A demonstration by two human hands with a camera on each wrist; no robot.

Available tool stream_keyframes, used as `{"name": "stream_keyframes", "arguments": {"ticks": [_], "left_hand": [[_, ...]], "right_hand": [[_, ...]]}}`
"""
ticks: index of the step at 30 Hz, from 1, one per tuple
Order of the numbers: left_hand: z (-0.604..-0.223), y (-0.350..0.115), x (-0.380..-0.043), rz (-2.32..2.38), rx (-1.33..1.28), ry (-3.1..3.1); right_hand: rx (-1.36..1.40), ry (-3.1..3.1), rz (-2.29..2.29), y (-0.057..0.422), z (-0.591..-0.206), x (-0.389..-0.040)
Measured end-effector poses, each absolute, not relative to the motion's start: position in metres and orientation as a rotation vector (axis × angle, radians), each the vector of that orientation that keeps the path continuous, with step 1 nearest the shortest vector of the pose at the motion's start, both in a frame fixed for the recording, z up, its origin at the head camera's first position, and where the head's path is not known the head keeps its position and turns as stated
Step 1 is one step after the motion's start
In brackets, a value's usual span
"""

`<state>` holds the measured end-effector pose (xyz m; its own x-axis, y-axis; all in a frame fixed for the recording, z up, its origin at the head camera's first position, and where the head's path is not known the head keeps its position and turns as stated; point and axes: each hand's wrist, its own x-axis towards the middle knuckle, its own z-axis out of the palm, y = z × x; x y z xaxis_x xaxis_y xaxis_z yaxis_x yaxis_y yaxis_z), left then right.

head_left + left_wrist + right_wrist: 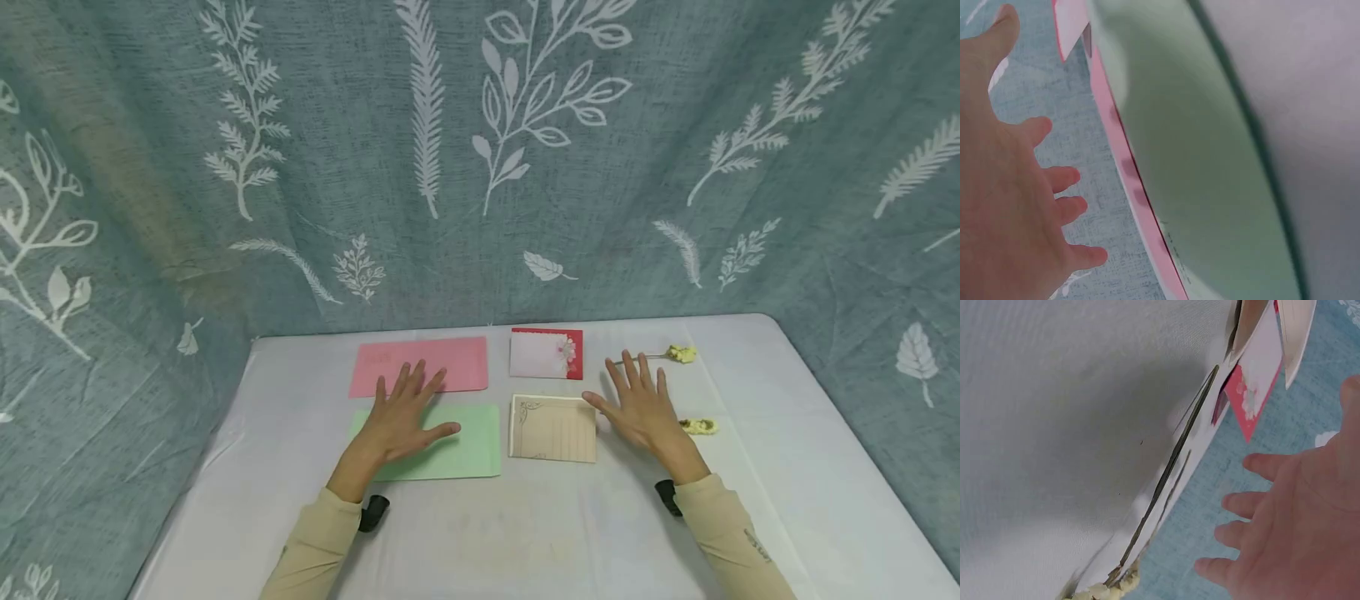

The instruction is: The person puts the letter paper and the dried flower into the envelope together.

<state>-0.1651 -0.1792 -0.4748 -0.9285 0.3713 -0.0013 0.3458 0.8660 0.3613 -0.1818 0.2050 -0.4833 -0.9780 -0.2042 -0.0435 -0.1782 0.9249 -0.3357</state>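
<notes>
My left hand (396,427) is held flat, fingers spread, over a green envelope (468,446) and the near edge of a pink envelope (467,360). The left wrist view shows this hand (1019,181) apart from both, holding nothing. My right hand (643,410), also spread and holding nothing, hovers just right of a beige lined card (555,429) with a corner ornament. A red-and-white floral card (534,357) lies behind that card. Two yellow flowers lie by the right hand: one flower (681,354) beyond its fingertips, another flower (701,427) beside its wrist, its stem partly hidden.
Everything lies on a table covered with a white cloth (517,542). A blue-green curtain (465,275) with white leaf prints hangs behind the table and along both sides. Black wrist devices (372,512) show beneath the beige sleeves.
</notes>
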Motion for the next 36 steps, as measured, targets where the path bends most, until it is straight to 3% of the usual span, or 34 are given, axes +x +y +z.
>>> {"name": "stream_keyframes", "arguments": {"ticks": [18,36], "left_hand": [[-0.481,-0.172,-0.157,0.524,0.658,2.927],[-0.476,-0.161,-0.150,0.583,0.758,2.782]], "right_hand": [[-0.439,2.976,-0.825,0.190,-0.468,-0.179],[-0.673,2.877,-1.567,0.156,-0.466,-0.175]]}}
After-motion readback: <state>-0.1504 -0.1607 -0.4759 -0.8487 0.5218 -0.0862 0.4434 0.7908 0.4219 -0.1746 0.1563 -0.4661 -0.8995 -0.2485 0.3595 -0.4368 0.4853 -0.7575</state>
